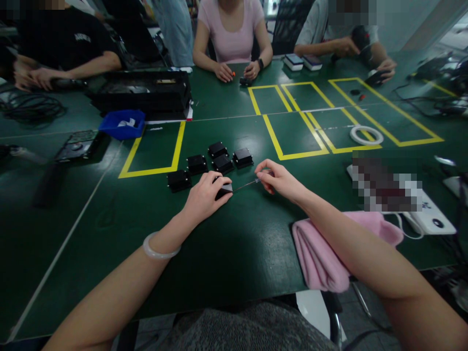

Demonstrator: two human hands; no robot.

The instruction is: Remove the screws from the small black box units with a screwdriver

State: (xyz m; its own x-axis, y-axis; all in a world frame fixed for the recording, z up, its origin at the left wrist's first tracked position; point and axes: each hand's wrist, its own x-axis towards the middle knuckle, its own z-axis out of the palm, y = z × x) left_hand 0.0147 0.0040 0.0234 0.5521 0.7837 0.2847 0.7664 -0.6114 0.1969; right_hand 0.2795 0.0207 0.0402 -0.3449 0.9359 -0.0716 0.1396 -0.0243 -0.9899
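Note:
On the green table my left hand [210, 195] is closed round a small black box [224, 189], pressing it to the surface. My right hand [275, 179] pinches the handle of a thin screwdriver [245, 185], whose shaft lies almost level and points left. Its tip meets the right side of the held box; exactly where it touches is too small to tell. Just beyond my left hand stand several similar black boxes, with small bright screws at their corners. One black box [179, 180] is left of my hand, and another black box [243, 157] is farthest right.
A folded pink cloth [321, 253] lies under my right forearm. A white power bank [429, 214] with a cable is beyond it. A blue tray [122, 127], a long black case [142, 95] and a tape roll [366, 135] lie farther off. Several people sit opposite.

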